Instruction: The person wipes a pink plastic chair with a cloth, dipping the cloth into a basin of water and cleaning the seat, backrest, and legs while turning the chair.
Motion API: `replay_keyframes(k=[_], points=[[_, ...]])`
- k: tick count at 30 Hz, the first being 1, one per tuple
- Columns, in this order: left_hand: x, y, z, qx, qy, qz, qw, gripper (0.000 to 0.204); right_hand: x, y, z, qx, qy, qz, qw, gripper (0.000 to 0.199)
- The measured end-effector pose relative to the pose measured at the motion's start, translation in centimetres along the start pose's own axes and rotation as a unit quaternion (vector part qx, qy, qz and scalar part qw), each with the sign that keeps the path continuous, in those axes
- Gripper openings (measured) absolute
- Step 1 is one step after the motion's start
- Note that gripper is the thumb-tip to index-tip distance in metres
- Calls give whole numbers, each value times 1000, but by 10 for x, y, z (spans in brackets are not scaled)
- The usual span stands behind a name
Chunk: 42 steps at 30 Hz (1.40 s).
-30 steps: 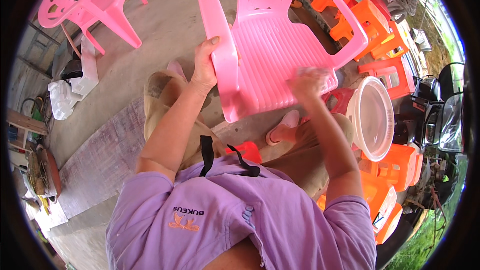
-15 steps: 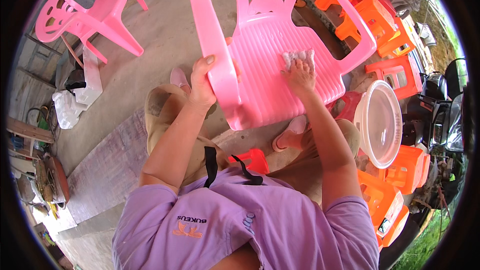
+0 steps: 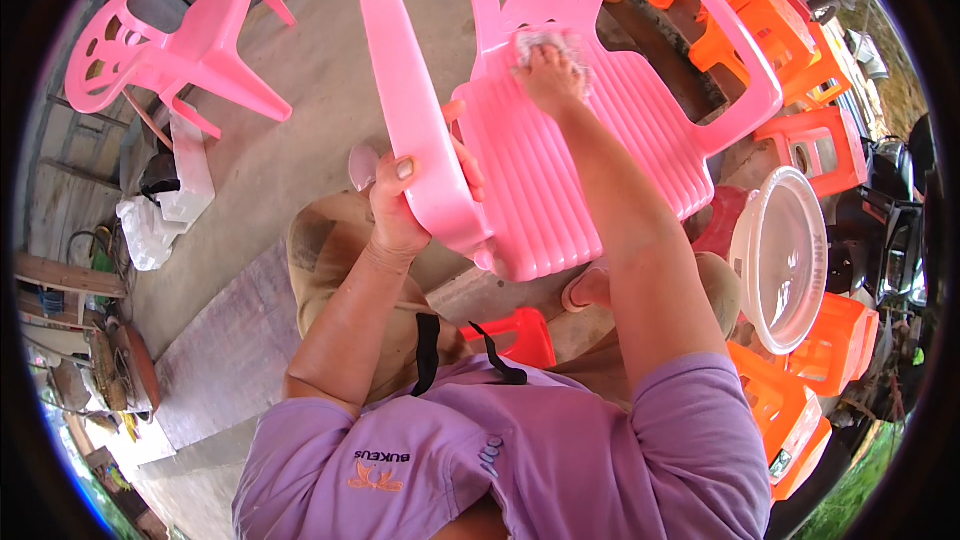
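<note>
A pink plastic armchair with a ribbed seat and a cut-out backrest is in front of me, its seat facing up. My left hand is wrapped round the front end of its left armrest, thumb on the near side and fingers on the inner side. With my right arm stretched out, my right hand presses a greyish-white cloth onto the back of the seat, close to the backrest. The cloth is bunched under the fingers and partly hidden by them.
Another pink armchair stands on the concrete floor at the far left. A whitish plastic basin sits to my right, among several orange stools. Between my legs is part of a red plastic stool. A white bag lies at left.
My right hand has slid the cloth from the right middle of the seat to its back, toward the backrest. My left hand keeps its hold on the armrest; the chair has shifted slightly in view.
</note>
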State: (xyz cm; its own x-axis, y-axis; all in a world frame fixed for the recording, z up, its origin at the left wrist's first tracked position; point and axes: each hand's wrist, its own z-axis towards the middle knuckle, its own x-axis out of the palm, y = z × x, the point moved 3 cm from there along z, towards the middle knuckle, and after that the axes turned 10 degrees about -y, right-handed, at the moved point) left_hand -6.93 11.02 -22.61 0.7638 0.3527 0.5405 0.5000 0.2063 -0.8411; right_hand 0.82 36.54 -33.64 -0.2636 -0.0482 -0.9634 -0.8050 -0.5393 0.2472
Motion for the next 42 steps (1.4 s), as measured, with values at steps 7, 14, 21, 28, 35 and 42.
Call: replay_keyframes(k=[7, 14, 21, 28, 35, 42], points=[[-6, 2, 1, 5, 10, -13, 1000, 95, 14, 46, -70, -170, 15, 82, 982, 58], [-15, 1, 2, 66, -2, 2, 998, 85, -50, 37, -208, -234, 12, 177, 956, 43], [-11, 6, 1, 23, -19, -24, 999, 80, -100, 22, -306, -288, -11, 109, 951, 38], [-15, 10, 2, 20, -10, -49, 999, 73, -86, 18, -285, -294, 5, 41, 955, 38], [-30, -3, 0, 67, -142, 9, 988, 64, -76, -111, -216, -52, -152, -102, 982, 43], [4, -103, 59, 187, -290, 374, 861, 79, -51, -35, -195, -35, -82, -26, 996, 40]])
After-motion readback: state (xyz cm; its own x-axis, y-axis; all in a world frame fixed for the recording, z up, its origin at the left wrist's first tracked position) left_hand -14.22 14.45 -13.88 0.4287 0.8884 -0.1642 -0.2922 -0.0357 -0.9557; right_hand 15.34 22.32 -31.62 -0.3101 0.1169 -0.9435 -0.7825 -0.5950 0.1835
